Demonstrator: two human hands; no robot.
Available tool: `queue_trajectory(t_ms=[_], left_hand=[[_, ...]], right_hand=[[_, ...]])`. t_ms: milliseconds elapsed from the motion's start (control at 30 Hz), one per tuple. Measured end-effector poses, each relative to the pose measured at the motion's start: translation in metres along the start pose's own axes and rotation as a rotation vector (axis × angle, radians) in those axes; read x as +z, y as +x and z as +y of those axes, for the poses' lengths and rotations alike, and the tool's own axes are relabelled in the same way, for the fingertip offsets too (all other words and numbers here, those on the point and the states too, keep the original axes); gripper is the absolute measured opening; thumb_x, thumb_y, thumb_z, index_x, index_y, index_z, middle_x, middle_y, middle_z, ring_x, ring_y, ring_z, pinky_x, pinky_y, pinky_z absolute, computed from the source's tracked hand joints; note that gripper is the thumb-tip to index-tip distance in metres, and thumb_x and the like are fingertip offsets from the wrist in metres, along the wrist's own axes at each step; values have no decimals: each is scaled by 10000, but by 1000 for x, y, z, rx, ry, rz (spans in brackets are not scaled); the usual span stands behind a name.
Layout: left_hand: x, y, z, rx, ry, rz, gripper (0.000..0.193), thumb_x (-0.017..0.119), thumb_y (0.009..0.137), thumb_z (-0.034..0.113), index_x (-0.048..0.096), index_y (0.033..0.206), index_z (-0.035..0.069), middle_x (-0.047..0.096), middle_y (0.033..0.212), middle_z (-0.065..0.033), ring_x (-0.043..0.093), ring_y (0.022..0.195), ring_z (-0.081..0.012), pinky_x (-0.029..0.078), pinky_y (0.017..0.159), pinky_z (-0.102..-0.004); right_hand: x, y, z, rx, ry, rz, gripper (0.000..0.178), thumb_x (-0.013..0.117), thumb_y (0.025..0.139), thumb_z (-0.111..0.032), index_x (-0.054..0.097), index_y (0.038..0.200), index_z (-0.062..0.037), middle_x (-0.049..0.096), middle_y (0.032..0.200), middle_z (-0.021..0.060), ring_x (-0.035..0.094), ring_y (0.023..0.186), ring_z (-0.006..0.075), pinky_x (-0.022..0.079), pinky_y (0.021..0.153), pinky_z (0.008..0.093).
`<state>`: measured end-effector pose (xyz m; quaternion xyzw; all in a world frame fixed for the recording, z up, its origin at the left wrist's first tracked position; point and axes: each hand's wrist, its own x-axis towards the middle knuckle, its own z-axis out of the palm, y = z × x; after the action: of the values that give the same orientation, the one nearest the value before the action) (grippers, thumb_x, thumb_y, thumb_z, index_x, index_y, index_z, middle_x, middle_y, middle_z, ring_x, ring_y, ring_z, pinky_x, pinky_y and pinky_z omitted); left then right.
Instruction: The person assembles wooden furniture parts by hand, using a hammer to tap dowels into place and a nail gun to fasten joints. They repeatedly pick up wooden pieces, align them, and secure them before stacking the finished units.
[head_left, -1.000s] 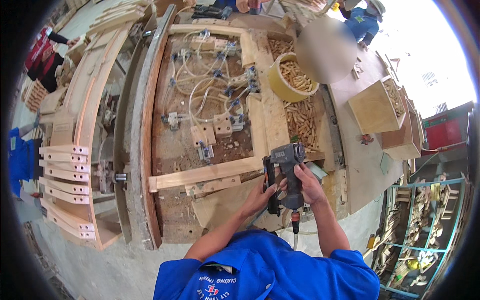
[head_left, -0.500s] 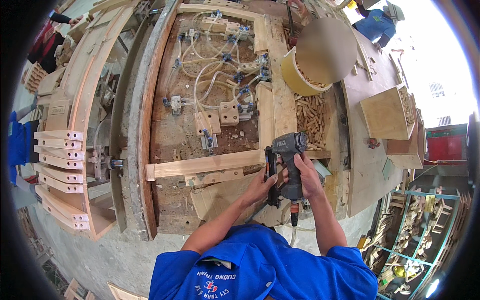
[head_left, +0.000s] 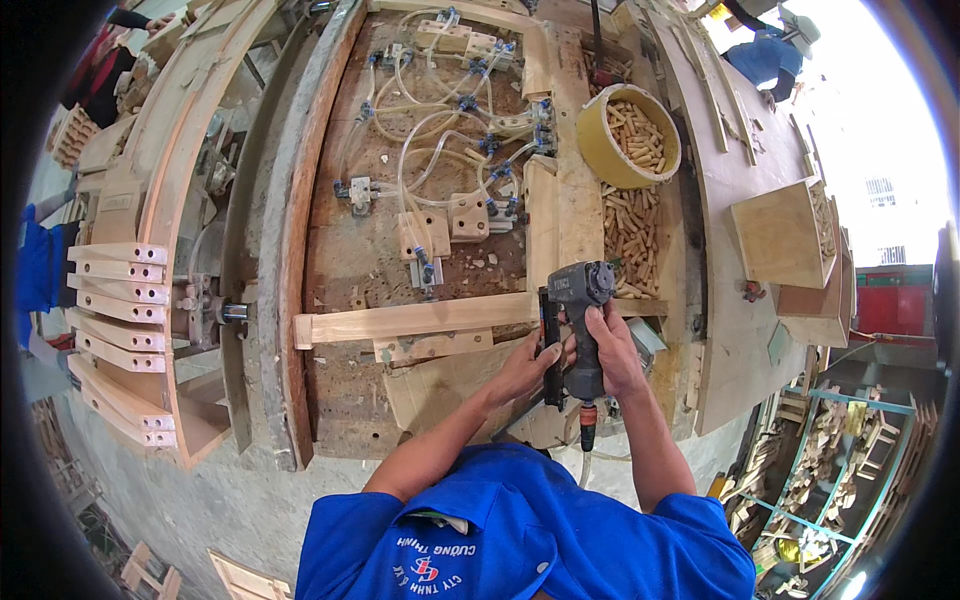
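Observation:
A black pneumatic staple or nail gun [head_left: 581,292] is held upright between my two hands, over the near right part of the workbench. My left hand [head_left: 524,370] is closed around its slim magazine. My right hand [head_left: 617,350] wraps the thick handle from the right side. An air hose [head_left: 587,432] hangs from the handle's lower end toward my body. Left of the tool, a long pale wooden bar [head_left: 420,319] lies across the bench, its right end close to the magazine.
Clear tubes with blue fittings [head_left: 468,103] cover the bench behind the bar. A yellow bucket [head_left: 592,150] of wooden dowels stands over a dowel pile [head_left: 630,240]. Drilled wooden slats [head_left: 118,290] stand in a row at left. Another person [head_left: 765,55] is at the far right.
A person's hand and a blurred round shape by the bucket have left the view, uncovering its dowels. The view has shifted slightly; both my hands keep their hold on the gun.

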<state>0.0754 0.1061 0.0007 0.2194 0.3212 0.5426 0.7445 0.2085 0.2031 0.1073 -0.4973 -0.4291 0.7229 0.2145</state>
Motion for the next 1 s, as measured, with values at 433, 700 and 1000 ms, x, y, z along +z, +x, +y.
queue_trajectory(t_ms=[433,700,1000], left_hand=[[5,0,-3,3,-88,52,510,467,1129,72,322,1615,24,631,1359,-87,674,1183,-156,548,1088,-316],[2,1,-8,38,100,43,617,518,1132,199,257,1665,33,601,1247,-41,617,1117,-124,521,1046,-319],[-3,-1,-15,60,12,-1,660,533,1125,217,219,1677,39,595,1264,-36,611,1150,-128,517,1051,-320]], right_hand=[[1,-1,-1,2,75,4,355,557,1148,-292,460,1448,-130,703,1192,107,706,769,136,613,643,291],[-2,-8,-1,-42,71,12,343,573,1144,-304,477,1427,-136,712,1195,88,705,780,122,610,633,284],[0,-6,0,14,82,-3,378,584,1137,-292,462,1459,-137,704,1194,74,703,769,129,609,632,284]])
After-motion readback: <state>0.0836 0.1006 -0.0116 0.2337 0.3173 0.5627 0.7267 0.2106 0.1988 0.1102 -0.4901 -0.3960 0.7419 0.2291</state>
